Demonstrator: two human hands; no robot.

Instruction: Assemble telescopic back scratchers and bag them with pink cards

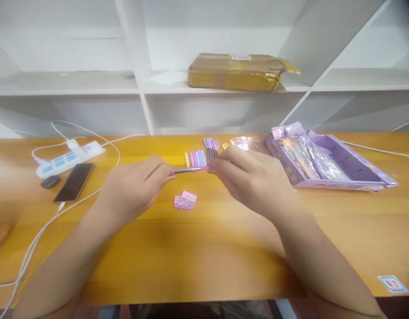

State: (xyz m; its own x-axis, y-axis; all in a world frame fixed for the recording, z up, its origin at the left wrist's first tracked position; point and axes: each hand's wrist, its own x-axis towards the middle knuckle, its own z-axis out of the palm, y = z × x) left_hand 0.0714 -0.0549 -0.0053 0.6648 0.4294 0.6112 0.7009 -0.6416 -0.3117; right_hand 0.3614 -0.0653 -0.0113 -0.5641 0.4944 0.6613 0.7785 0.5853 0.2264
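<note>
Between my two hands runs a slim metal-and-pink rod (187, 170), held level above the table. My left hand (138, 179) is closed around its pink left end. The fingers of my right hand (247, 175) pinch its right end, whose tip they hide. Just behind lie short coloured tubes (197, 158) in yellow, pink and blue, side by side. Close to them are several claw-headed sticks (211, 148) resembling small back scratchers, partly covered by my right hand. A yellow claw head (225, 145) shows beyond it. Nearer me lie small pink printed cards (185, 200).
At right, a purple display box (344, 182) holds wrapped sticks (300, 153); clear plastic wrapping (246, 142) lies beside it. A power strip (71, 157), phone (74, 182) and white cables (41, 230) occupy the left. A taped parcel (235, 73) sits on the shelf. A sticker (393, 284) is near the front edge.
</note>
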